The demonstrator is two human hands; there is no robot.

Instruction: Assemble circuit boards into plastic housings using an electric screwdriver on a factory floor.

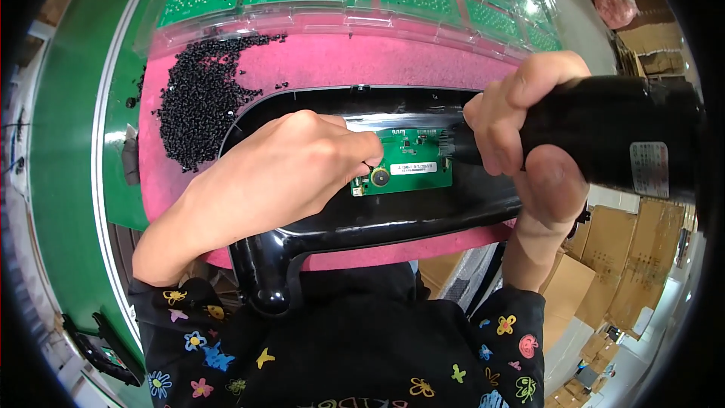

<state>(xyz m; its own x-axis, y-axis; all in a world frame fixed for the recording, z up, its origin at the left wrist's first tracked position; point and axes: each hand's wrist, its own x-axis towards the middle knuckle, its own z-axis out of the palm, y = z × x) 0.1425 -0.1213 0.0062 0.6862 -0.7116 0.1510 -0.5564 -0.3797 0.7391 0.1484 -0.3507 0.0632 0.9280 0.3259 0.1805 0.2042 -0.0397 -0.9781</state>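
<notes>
A green circuit board with a white label and a round disc part lies inside a glossy black plastic housing. My left hand reaches over the housing from the left. Its thumb and fingertips are pinched together at the board's left edge; whatever sits between them is hidden. Wrapped in my right hand is a thick black electric screwdriver, held nearly level. Its ridged nose points left and meets the board's right end. The bit's tip cannot be seen.
A pink mat lies under the housing. At its left is a heap of small black screws. Clear plastic trays with several green boards stand along the far side. Cardboard boxes are stacked off to the right.
</notes>
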